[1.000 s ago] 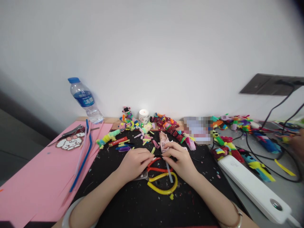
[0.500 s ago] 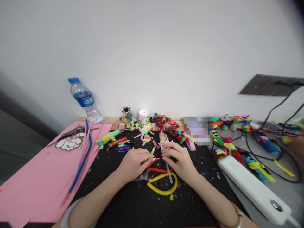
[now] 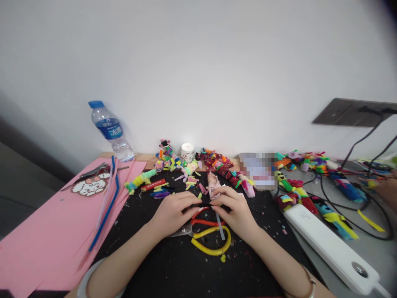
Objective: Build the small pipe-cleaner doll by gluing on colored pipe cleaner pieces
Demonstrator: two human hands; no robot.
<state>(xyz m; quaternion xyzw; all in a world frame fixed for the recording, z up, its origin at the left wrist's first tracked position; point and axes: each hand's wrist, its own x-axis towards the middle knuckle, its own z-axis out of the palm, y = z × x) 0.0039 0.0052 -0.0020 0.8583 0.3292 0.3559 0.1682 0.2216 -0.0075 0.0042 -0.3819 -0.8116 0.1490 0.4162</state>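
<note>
Far left of frame: pink paper sheets [image 3: 46, 231], blue strip [image 3: 107, 211], water bottle [image 3: 109, 130] behind. Centre, on the dark surface [image 3: 173, 269]: left hand [image 3: 173, 213] and right hand [image 3: 235, 211], fingers of both pinched together on a small dark piece [image 3: 207, 204] (too small to identify). Just below: yellow-handled scissors [image 3: 211, 240], lying unused. Behind: finished coloured figures [image 3: 217, 163], many; loose offcuts about. The pinched piece looks unfinished. Right: white power strip [image 3: 328, 244].
</note>
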